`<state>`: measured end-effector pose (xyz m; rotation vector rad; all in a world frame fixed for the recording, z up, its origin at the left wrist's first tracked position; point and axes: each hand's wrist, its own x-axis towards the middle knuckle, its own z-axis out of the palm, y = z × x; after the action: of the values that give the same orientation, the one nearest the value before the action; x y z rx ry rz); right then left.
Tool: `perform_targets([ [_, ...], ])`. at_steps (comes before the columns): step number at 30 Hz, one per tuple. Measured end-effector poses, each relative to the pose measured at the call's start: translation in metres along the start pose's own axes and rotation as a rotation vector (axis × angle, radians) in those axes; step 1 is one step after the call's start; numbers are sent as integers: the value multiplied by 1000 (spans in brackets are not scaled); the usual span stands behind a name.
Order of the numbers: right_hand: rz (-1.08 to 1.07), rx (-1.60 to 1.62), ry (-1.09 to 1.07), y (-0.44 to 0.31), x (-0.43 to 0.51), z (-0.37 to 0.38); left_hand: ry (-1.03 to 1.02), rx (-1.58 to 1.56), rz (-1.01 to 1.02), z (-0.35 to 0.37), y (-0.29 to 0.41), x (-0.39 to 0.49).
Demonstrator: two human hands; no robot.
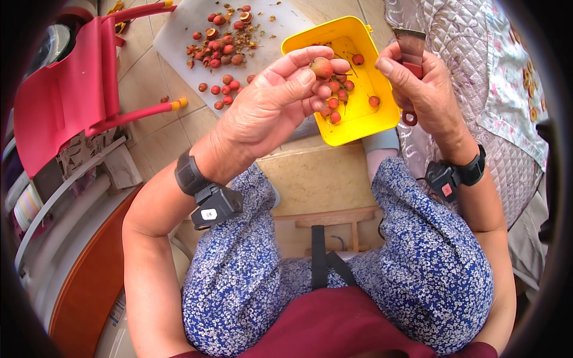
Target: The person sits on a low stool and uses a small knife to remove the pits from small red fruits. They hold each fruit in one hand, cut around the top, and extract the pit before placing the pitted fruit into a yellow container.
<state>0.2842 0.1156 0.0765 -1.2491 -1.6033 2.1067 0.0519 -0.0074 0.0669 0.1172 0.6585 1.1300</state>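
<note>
A red hawthorn fruit [321, 68] is held between the thumb and fingers of my left hand [277, 91], above the left part of a yellow plastic tub [358, 127]. My right hand [423, 83] grips a knife by its red handle [409, 117], at the tub's right side. The knife's short, wide blade [411, 44] points up and away, apart from the fruit. Inside the tub lie several small hawthorns [343, 95], some with stems. My left hand hides part of the tub and some of its fruit.
A white board [277, 38] on the tiled floor carries hawthorns [219, 49] and dry trimmings [248, 38]. A tipped pink plastic chair [67, 94] lies at left. On the right, a quilted cover [497, 147] bears a floral cloth [501, 89] with fruit slices [531, 89].
</note>
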Motion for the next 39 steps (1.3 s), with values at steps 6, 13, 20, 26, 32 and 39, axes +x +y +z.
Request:
perform_targets([
  [6,7,199,-78,-16,-2,36,28,57,68,14,1,-10],
  [13,-131,160,-140,-10,6,47,80,198,118,25,2,-17],
  [20,-211,99,-124,-13,7,65,189,508,423,21,-1,-24],
  [26,-310,-186,-111,-26,11,76,238,624,518,14,-2,-38],
  [32,-479,-606,-97,-40,20,87,366,617,488,14,7,-50],
  [39,-663,-580,-21,-43,25,105,445,568,513,19,13,-58],
])
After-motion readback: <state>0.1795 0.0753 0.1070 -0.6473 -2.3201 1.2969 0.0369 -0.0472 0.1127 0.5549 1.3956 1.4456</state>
